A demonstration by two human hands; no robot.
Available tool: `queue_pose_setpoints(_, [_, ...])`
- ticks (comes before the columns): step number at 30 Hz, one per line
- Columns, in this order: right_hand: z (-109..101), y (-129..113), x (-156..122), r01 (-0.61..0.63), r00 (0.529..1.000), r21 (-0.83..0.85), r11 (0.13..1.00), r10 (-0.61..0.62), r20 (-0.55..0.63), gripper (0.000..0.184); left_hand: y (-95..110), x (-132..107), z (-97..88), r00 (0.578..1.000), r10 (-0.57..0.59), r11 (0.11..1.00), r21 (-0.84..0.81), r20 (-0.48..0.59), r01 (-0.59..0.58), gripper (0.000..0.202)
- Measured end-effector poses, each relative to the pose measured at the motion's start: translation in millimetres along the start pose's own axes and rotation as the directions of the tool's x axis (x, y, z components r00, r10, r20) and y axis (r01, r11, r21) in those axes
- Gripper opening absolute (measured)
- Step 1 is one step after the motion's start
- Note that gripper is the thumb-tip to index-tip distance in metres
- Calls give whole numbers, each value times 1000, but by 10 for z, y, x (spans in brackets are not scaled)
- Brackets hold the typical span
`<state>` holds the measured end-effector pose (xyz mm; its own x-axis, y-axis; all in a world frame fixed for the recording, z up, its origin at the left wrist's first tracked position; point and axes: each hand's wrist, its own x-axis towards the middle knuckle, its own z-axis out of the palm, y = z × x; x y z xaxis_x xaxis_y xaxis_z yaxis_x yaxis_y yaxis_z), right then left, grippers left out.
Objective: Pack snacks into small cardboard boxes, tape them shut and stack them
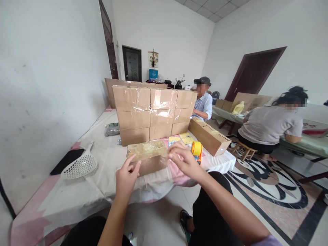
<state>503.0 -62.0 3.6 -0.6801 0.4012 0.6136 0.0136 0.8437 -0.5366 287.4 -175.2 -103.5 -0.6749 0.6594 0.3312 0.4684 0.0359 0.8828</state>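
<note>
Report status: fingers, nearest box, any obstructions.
Left fingers, right fingers at either end of nearest box, contact unclear. Tape across its top. Stacked boxes behind, tape dispenser to right.

Matt cardboard box [151, 166], glossy tape [149, 149] on its top, smooth plastic scoop [79, 166], wooden stool [244, 148]

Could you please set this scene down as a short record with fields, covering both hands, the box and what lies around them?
Left hand: fingers spread, at the left end of the box; contact unclear
Right hand: fingers curled, by the box's right end; grip unclear
Box: on the table, clear tape across its top
Behind box: stack of cartons, three high and three across
Right of right hand: tape dispenser with yellow roll
Far left: white perforated scoop
</note>
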Motion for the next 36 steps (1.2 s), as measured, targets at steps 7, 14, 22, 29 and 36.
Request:
queue_pose_setpoints(7, [625,893,984,-197,928,-118,973,224,298,26,-78,-60,356,981,118,992,15,154,-122,59])
queue_pose_setpoints(14, [944,1145,1108,-219,890,-245,945,296,346,27,-73,86,546,983,21,939,333,184,-82,62])
queue_pose_setpoints(22, [971,1097,1028,-107,915,-487,867,277,292,26,4,120,532,984,-63,904,426,165,-14,50])
queue_pose_setpoints(29, [725,1228,1076,-385,917,-570,726,369,-150,52,41,104,573,988,-76,885,466,134,5,53])
queue_pose_setpoints(36, [53,2020,467,-809,587,-265,525,746,-314,40,-115,-9,698,945,302,831,450,125,-326,41])
